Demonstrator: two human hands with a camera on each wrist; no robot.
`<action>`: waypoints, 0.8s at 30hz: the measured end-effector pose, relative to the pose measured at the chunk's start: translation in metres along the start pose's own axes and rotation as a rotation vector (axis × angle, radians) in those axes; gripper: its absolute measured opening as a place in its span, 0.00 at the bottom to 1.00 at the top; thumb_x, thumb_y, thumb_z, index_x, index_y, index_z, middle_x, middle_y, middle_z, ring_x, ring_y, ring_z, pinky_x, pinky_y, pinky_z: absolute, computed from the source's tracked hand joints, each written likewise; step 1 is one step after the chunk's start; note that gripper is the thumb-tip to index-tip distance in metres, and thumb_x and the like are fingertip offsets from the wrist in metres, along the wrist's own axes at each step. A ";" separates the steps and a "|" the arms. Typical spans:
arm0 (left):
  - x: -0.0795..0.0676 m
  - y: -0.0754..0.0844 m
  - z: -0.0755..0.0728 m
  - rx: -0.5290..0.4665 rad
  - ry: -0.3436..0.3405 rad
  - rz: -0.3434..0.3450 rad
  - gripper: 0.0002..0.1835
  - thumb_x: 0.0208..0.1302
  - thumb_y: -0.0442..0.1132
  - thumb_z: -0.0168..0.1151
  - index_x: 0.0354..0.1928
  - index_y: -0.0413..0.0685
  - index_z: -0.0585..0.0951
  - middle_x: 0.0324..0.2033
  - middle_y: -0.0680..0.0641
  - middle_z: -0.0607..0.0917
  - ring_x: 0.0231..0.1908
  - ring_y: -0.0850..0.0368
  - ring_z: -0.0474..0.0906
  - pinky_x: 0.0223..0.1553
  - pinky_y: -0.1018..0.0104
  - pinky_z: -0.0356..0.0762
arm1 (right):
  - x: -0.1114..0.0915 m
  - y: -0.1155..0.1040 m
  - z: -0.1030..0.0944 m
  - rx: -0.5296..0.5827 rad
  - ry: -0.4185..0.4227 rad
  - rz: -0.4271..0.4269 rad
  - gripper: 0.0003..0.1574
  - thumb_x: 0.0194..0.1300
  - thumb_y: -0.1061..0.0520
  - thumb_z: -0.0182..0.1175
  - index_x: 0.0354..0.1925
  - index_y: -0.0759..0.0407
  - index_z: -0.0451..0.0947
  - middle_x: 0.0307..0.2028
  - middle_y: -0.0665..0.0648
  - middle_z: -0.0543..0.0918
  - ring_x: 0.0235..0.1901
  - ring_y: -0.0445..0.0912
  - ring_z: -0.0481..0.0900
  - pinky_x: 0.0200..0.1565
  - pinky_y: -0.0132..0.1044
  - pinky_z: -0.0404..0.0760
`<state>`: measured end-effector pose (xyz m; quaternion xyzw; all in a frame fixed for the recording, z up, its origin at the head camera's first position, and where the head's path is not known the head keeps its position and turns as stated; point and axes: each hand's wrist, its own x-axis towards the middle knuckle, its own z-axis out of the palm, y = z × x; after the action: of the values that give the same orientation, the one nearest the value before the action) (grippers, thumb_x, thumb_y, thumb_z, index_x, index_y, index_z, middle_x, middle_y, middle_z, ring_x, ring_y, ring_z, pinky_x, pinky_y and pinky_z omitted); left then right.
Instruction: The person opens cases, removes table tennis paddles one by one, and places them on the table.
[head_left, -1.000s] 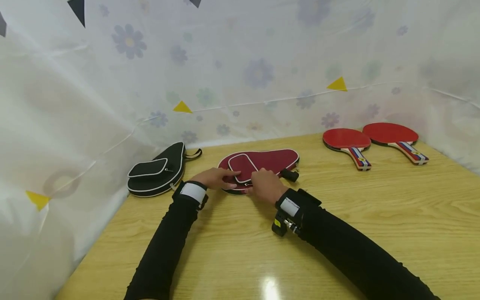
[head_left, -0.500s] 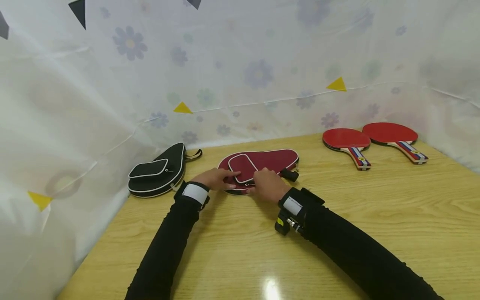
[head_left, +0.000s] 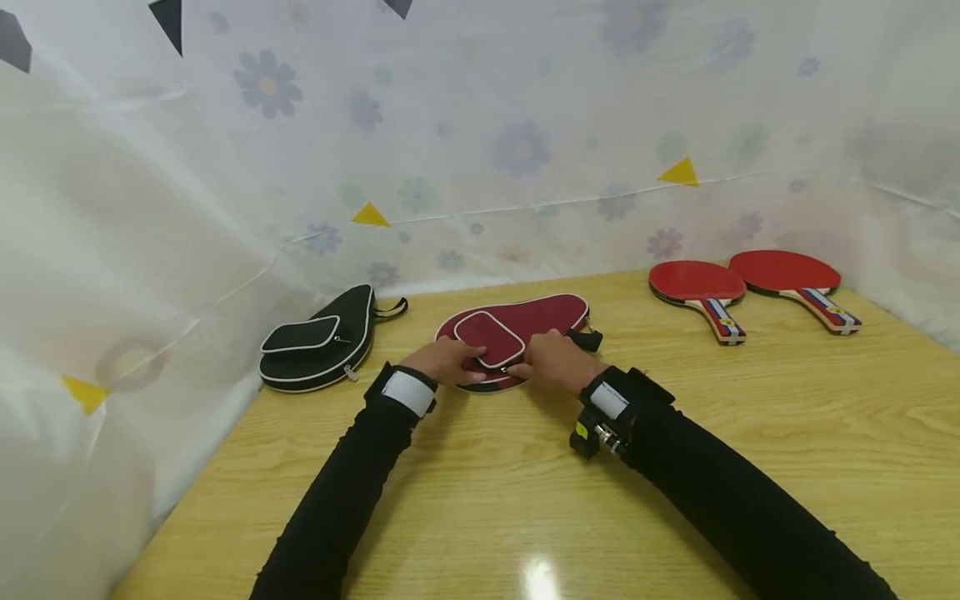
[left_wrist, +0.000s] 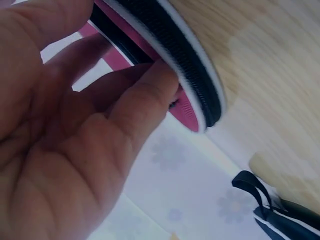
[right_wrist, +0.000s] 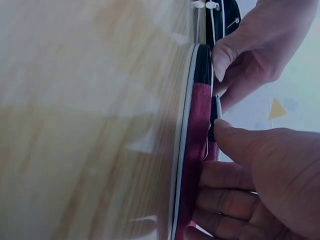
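Note:
A maroon table tennis paddle case with white piping lies flat on the wooden table in the head view, its small pocket facing up. My left hand grips the case at its rounded left end, with thumb and fingers at the near-left edge of the pocket. At the pocket's near edge, the thumb of my right hand presses beside a small zipper pull. In the right wrist view, that hand's other fingers curl against the case's side. The pocket's opening is hidden.
A black paddle case with white piping and a wrist loop stands left. Two red paddles with striped handles lie at the back right. A flowered white sheet hangs behind and to the left of the table.
My right hand has slid slightly rightward along the case's near edge, and the zipper pull shows more clearly. The case has turned a little. My left hand stays on its rounded end.

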<state>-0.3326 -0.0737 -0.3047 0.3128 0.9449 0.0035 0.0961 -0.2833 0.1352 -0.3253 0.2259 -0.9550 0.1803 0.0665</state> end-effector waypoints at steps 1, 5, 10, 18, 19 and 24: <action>0.000 0.002 0.000 0.011 0.004 0.000 0.30 0.74 0.50 0.59 0.74 0.52 0.69 0.65 0.39 0.77 0.66 0.45 0.72 0.65 0.53 0.70 | 0.000 0.001 -0.001 0.005 0.003 -0.005 0.35 0.70 0.51 0.65 0.08 0.51 0.63 0.09 0.43 0.56 0.11 0.38 0.55 0.19 0.30 0.52; 0.002 0.008 0.001 0.034 0.038 0.014 0.30 0.73 0.50 0.61 0.72 0.48 0.72 0.62 0.37 0.79 0.62 0.44 0.76 0.63 0.52 0.72 | -0.002 0.006 -0.003 0.015 0.015 -0.013 0.36 0.69 0.53 0.66 0.08 0.51 0.62 0.09 0.43 0.54 0.11 0.38 0.53 0.19 0.30 0.52; 0.005 0.013 0.005 0.064 0.089 0.033 0.29 0.70 0.51 0.64 0.68 0.44 0.76 0.54 0.38 0.84 0.54 0.46 0.82 0.57 0.55 0.77 | -0.002 0.011 -0.002 -0.017 0.017 -0.008 0.35 0.69 0.52 0.66 0.09 0.51 0.62 0.11 0.43 0.55 0.12 0.37 0.54 0.20 0.30 0.53; 0.004 0.020 0.008 0.052 0.135 0.037 0.24 0.68 0.51 0.66 0.57 0.39 0.84 0.43 0.40 0.88 0.44 0.49 0.84 0.47 0.59 0.78 | 0.000 0.013 -0.001 -0.026 -0.044 0.036 0.33 0.70 0.49 0.64 0.10 0.53 0.68 0.09 0.44 0.58 0.11 0.38 0.56 0.19 0.30 0.54; 0.003 0.022 0.007 0.056 0.141 0.043 0.23 0.68 0.51 0.67 0.54 0.39 0.85 0.40 0.41 0.88 0.40 0.50 0.84 0.43 0.61 0.77 | 0.001 0.013 -0.001 -0.026 -0.049 0.036 0.32 0.71 0.49 0.64 0.11 0.53 0.70 0.09 0.44 0.59 0.11 0.38 0.56 0.19 0.30 0.54; 0.001 0.027 0.003 0.064 0.166 0.066 0.17 0.67 0.49 0.68 0.38 0.40 0.85 0.27 0.45 0.84 0.27 0.57 0.74 0.32 0.66 0.67 | 0.001 0.016 -0.005 -0.028 -0.065 0.008 0.27 0.72 0.49 0.63 0.16 0.56 0.78 0.10 0.45 0.62 0.12 0.38 0.59 0.21 0.30 0.57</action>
<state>-0.3174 -0.0514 -0.3058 0.3455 0.9384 0.0023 0.0071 -0.2915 0.1504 -0.3254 0.2270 -0.9600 0.1597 0.0379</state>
